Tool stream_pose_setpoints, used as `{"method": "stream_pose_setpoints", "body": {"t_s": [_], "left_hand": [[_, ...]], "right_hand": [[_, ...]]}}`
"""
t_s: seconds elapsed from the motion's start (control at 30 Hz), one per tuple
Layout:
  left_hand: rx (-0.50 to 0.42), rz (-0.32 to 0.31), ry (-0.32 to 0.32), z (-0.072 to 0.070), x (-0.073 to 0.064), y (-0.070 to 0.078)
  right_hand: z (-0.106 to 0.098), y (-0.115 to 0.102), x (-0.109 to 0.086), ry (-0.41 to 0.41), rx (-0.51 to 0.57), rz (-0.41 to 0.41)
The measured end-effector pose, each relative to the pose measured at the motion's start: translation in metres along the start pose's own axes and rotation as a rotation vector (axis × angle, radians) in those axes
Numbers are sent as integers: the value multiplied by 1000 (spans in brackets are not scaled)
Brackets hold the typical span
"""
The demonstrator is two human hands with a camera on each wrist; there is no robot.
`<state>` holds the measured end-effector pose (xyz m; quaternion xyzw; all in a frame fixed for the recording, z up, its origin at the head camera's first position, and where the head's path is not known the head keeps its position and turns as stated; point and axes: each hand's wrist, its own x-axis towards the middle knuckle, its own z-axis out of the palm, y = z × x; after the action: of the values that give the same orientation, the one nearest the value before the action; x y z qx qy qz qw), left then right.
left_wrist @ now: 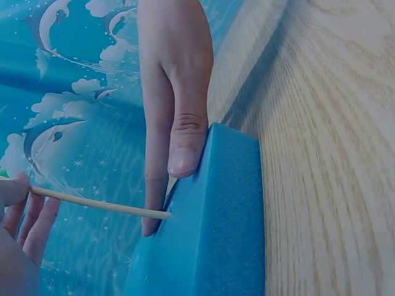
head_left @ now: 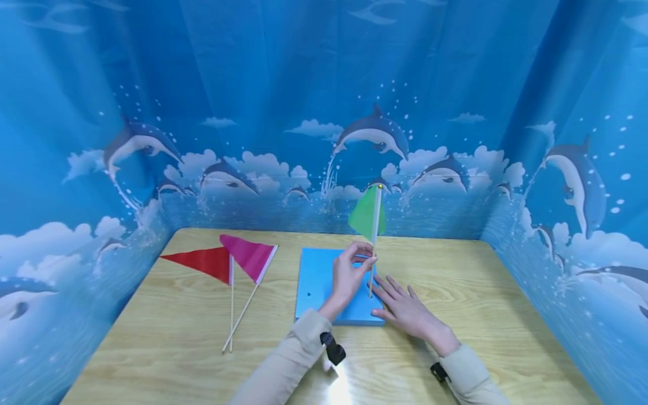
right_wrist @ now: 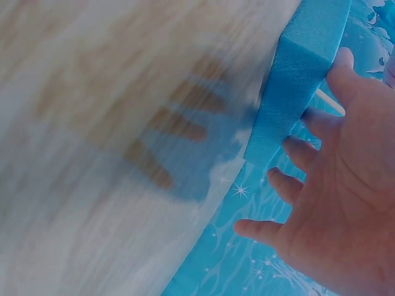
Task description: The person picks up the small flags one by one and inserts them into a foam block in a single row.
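A blue foam block (head_left: 319, 270) lies on the table. My left hand (head_left: 349, 275) pinches the thin wooden stick of a green flag (head_left: 367, 214) above the block's right side. In the left wrist view the lower end of the stick (left_wrist: 105, 203) meets the block's top face; how deep it sits is not visible. My right hand (head_left: 407, 309), fingers straight and spread, rests at the block's right edge close to the stick. In the right wrist view its thumb and index finger touch the foam edge (right_wrist: 296, 80). A small dark hole (head_left: 309, 294) shows in the block's left part.
Left of the block, a red flag (head_left: 207, 263) and a magenta flag (head_left: 250, 256) lie on the wooden table (head_left: 167, 332), their sticks crossing near the lower ends. A blue dolphin-print curtain (head_left: 283, 84) stands behind the table and along both sides.
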<state>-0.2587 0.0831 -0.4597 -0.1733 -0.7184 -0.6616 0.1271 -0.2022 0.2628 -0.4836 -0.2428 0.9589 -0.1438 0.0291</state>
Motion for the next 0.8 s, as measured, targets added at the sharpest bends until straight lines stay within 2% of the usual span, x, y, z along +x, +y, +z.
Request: {"method": "stream_pose_setpoints", "body": {"t_s": [0.2, 0.4, 0.53, 0.8], "left_hand": [[68, -52, -27, 1, -5, -1], [136, -38, 3, 3, -5, -1], [149, -46, 4, 4, -5, -1], [160, -54, -7, 5, -4, 0]], "right_hand": [[0, 0, 0, 23, -2, -23], [-4, -4, 0, -9, -4, -4], [-5, -5, 0, -20, -3, 2], [0, -1, 1, 13, 12, -7]]}}
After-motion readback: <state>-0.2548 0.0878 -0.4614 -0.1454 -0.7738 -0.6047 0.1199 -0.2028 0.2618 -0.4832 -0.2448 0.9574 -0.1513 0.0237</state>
